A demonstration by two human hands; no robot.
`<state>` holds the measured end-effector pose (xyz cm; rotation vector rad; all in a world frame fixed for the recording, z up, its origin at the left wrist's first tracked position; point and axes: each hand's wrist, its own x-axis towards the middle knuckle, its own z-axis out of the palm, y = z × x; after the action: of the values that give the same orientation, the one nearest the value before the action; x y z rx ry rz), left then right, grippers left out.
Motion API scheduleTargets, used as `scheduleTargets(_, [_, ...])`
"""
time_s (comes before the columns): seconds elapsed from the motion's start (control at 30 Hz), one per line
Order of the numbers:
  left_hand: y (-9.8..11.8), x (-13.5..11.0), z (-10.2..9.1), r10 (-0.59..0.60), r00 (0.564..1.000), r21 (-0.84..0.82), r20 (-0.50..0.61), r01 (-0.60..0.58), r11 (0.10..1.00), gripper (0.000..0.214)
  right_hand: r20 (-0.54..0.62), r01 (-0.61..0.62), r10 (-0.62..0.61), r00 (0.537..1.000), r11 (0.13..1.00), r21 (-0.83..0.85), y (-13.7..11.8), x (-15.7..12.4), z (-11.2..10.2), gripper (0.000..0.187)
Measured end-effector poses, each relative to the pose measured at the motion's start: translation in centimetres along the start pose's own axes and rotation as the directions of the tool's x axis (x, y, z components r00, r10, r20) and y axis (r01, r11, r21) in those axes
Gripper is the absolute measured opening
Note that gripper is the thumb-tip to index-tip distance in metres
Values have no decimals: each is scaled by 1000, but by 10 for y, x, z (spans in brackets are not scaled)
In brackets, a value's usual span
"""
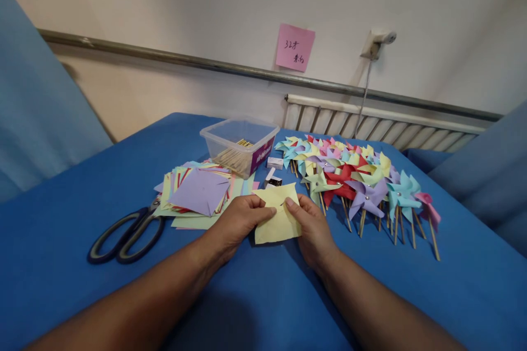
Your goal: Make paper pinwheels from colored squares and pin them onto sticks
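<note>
A square of pale yellow paper (276,227) is held up above the blue table, with a small dark mark or slit near its middle. My left hand (242,219) pinches its left side, thumb on the front face. On the right side my right hand (313,228) grips it the same way, its thumb close to the mark. The fingers behind the sheet are hidden. Just beyond the paper lie a small opened box (272,180) with dark contents and a small white box (275,163).
Left of my hands is a stack of coloured paper squares (200,192), with large scissors (138,230) partly under it. A clear plastic tub (212,145) of wooden sticks stands behind. Finished paper pinwheels (366,197) crowd the right side of the blue-covered table (74,203).
</note>
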<state>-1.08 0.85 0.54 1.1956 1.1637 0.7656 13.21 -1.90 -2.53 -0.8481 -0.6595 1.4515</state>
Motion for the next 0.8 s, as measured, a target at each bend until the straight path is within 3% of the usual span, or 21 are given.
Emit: scheduleTargets(0.8, [-5,4,-3,1,1000,0,7,-2,1000,23,23,86,-84,996,992,-92,2,4,-3,32])
